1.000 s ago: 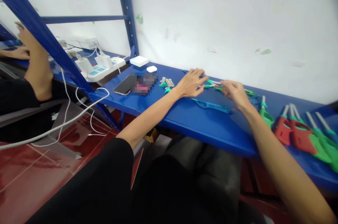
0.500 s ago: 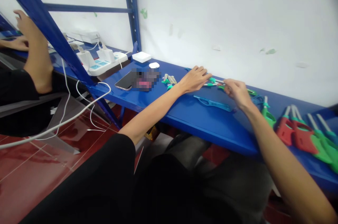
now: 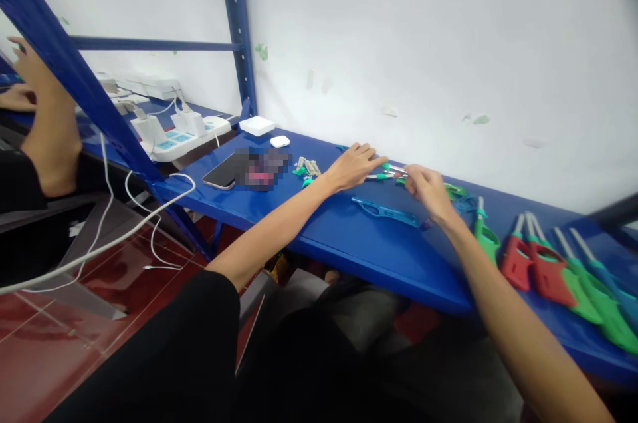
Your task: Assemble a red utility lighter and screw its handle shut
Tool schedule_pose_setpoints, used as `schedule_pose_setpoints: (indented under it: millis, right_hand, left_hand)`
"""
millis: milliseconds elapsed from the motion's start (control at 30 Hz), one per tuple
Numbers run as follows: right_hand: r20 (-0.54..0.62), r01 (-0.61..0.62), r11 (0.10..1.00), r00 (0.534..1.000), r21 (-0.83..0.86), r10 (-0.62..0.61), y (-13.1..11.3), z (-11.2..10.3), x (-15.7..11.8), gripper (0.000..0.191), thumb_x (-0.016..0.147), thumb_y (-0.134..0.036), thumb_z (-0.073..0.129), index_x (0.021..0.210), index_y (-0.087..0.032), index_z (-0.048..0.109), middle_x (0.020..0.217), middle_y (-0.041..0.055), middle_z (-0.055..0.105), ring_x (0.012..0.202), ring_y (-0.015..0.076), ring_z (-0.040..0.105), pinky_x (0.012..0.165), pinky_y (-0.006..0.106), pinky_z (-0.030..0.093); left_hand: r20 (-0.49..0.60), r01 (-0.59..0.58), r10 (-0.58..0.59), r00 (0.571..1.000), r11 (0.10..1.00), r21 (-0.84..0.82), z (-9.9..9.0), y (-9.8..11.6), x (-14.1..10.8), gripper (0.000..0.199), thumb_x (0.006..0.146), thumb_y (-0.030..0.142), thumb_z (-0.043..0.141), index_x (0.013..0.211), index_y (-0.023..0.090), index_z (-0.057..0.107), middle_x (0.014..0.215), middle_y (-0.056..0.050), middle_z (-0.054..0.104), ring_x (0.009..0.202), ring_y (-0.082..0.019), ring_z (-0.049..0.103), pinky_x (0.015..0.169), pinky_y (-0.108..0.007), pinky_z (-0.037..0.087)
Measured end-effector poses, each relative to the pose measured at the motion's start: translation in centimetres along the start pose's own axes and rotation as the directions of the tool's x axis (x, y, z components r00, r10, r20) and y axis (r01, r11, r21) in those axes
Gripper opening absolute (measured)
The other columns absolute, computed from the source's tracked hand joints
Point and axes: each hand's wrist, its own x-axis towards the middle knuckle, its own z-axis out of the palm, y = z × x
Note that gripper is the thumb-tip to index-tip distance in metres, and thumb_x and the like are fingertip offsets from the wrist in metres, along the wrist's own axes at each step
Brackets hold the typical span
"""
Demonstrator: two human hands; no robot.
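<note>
Reaching to the back of the blue shelf, my left hand (image 3: pixel 355 167) is bent over with its fingers curled down; what they hold is hidden. Just past its thumb lie metal lighter tubes (image 3: pixel 395 171) with green ends. My right hand (image 3: pixel 426 189) pinches the right end of one tube, thumb and finger closed. In front of both hands lies a blue plastic lighter shell (image 3: pixel 386 211). Small green and beige parts (image 3: pixel 309 167) sit left of my left hand. Behind my right wrist are green and blue shell pieces (image 3: pixel 454 191).
Red stick lighters (image 3: pixel 519 262) and green ones (image 3: pixel 601 303) lie in a row at the right. A phone (image 3: pixel 222 171), white case (image 3: pixel 280 141) and white box (image 3: pixel 257 125) are at the left. A power strip (image 3: pixel 189 137) and cables stand beyond the blue post; another person's arm (image 3: pixel 54 117) is there.
The view has shifted, so the scene sits lower and further left. Both hands stay at the metal tubes, in nearly the same pose.
</note>
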Motion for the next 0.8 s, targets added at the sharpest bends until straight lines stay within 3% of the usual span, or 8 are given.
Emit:
schedule_pose_setpoints:
  millis: [333, 433, 500, 567, 667, 733, 800]
  right_hand:
    - [-0.064, 0.003, 0.99, 0.998, -0.144, -0.013, -1.1, 0.3, -0.7, 0.033, 0.104, -0.042, 0.068, 0.127, -0.018, 0.068, 0.124, 0.0077, 0.072, 0.102, 0.0238, 0.073, 0.087, 0.044, 0.063]
    - [-0.084, -0.015, 0.979, 0.996, -0.202, -0.002, -1.1, 0.9, -0.9, 0.032, 0.104, -0.043, 0.068, 0.125, -0.018, 0.069, 0.122, 0.0069, 0.072, 0.1, 0.0237, 0.073, 0.086, 0.043, 0.063]
    - [-0.085, -0.031, 0.974, 0.996, -0.225, 0.012, -0.9, 1.2, -1.1, 0.031, 0.104, -0.042, 0.068, 0.123, -0.018, 0.069, 0.12, 0.0066, 0.073, 0.098, 0.023, 0.073, 0.084, 0.042, 0.063]
    - [-0.074, -0.037, 0.972, 0.997, -0.231, 0.02, -0.8, 1.2, -1.4, 0.029, 0.104, -0.043, 0.068, 0.119, -0.018, 0.07, 0.115, 0.0053, 0.073, 0.094, 0.0216, 0.073, 0.081, 0.039, 0.063]
    - [-0.052, -0.025, 0.978, 0.999, -0.206, 0.015, -1.2, 0.8, -2.0, 0.034, 0.106, -0.05, 0.063, 0.107, -0.018, 0.071, 0.092, 0.0003, 0.071, 0.071, 0.015, 0.067, 0.065, 0.03, 0.059]
    - [-0.036, 0.003, 0.984, 0.999, -0.181, -0.009, -1.7, 0.3, -2.4, 0.045, 0.108, -0.06, 0.053, 0.098, -0.019, 0.07, 0.068, -0.0053, 0.058, 0.051, 0.0112, 0.052, 0.051, 0.026, 0.047]
    - [-0.036, 0.037, 0.985, 0.998, -0.171, -0.044, -2.0, -0.3, -2.9, 0.052, 0.104, -0.068, 0.048, 0.088, -0.024, 0.07, 0.054, -0.0063, 0.043, 0.045, 0.0142, 0.044, 0.043, 0.027, 0.038]
  left_hand:
    - [0.034, 0.074, -0.07, 0.997, 0.989, -0.132, -0.3, 0.5, 0.8, 0.038, 0.104, 0.037, 0.07, 0.136, 0.019, 0.064, 0.136, -0.011, 0.066, 0.117, -0.028, 0.069, 0.099, -0.051, 0.06]
    - [0.025, 0.112, -0.109, 0.994, 0.975, -0.194, -2.5, 1.2, 1.1, 0.044, 0.103, 0.035, 0.069, 0.143, 0.02, 0.059, 0.14, -0.012, 0.064, 0.124, -0.031, 0.065, 0.104, -0.055, 0.056]
    - [0.016, 0.114, -0.114, 0.993, 0.964, -0.241, -4.9, 2.4, 0.6, 0.047, 0.103, 0.02, 0.059, 0.15, 0.015, 0.056, 0.14, -0.017, 0.063, 0.129, -0.032, 0.059, 0.108, -0.054, 0.052]
    - [0.019, 0.056, -0.052, 0.998, 0.954, -0.295, -8.0, 4.3, -0.8, 0.042, 0.102, 0.019, 0.051, 0.142, 0.017, 0.065, 0.134, -0.018, 0.067, 0.125, -0.032, 0.06, 0.107, -0.052, 0.053]
    - [0.053, -0.103, 0.133, 0.99, 0.919, -0.381, -12.2, 7.5, -5.1, 0.02, 0.103, 0.042, 0.063, 0.119, 0.04, 0.075, 0.125, -0.007, 0.073, 0.11, -0.025, 0.067, 0.086, -0.039, 0.061]
    - [0.082, -0.137, 0.185, 0.979, 0.903, -0.407, -13.4, 8.7, -8.8, 0.019, 0.098, 0.04, 0.075, 0.117, 0.043, 0.074, 0.139, -0.003, 0.068, 0.116, -0.022, 0.068, 0.082, -0.031, 0.06]
    - [0.108, -0.123, 0.184, 0.977, 0.901, -0.416, -13.2, 9.1, -12.3, 0.029, 0.093, 0.033, 0.08, 0.122, 0.036, 0.075, 0.146, -0.003, 0.064, 0.116, -0.023, 0.068, 0.082, -0.03, 0.062]
